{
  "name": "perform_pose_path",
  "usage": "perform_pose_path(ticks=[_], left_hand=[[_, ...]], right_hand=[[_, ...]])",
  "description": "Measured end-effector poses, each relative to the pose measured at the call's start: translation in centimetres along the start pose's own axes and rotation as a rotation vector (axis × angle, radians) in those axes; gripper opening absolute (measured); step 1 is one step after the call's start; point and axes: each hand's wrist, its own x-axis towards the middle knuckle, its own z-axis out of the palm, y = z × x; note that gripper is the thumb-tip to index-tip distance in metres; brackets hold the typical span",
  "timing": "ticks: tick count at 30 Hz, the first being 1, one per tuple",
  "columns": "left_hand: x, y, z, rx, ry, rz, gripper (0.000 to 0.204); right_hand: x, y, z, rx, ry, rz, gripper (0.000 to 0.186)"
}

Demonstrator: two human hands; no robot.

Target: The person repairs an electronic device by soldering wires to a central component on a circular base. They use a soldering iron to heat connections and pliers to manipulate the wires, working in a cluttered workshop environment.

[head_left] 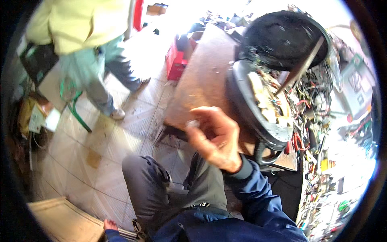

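Head view, whitish piece [193, 123] at fingertips, right hand [218, 139]

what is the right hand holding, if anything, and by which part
The right hand seems to hold a small whitish thing at its thumb tip; it's too blurred to tell by which part.

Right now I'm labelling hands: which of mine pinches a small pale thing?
Your right hand, raised near the brown table, pinching the small pale thing; your left hand is low, by the wooden board, no held thing visible.
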Motion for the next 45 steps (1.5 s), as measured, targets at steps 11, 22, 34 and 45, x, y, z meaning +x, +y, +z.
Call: perform_pose_path(ticks=[11, 22, 34, 45], left_hand=[[-46.7, 9.7, 51.0, 0.784, -0.719, 1.498, 0.022], [-69.1, -3.3, 76.1, 1.29, -1.586, 1.572, 0.018], [-68.4, -6.9, 78.6, 1.408, -1.995, 1.227, 0.021], [-66.5, -8.0, 78.6, 1.36, -1.964, 1.787, 0.026]], right_hand=[[-7.7, -3.3, -25.6, -0.399, -0.019, -0.248, 0.045], [1.5, 0.8, -33.7, -0.226, -0.367, -0.081, 0.043], [3.6, 1.6, -32.4, -0.313, -0.329, -0.213, 0.039], [3.8, 2.7, -31.6, -0.427, -0.253, -0.293, 0.043]])
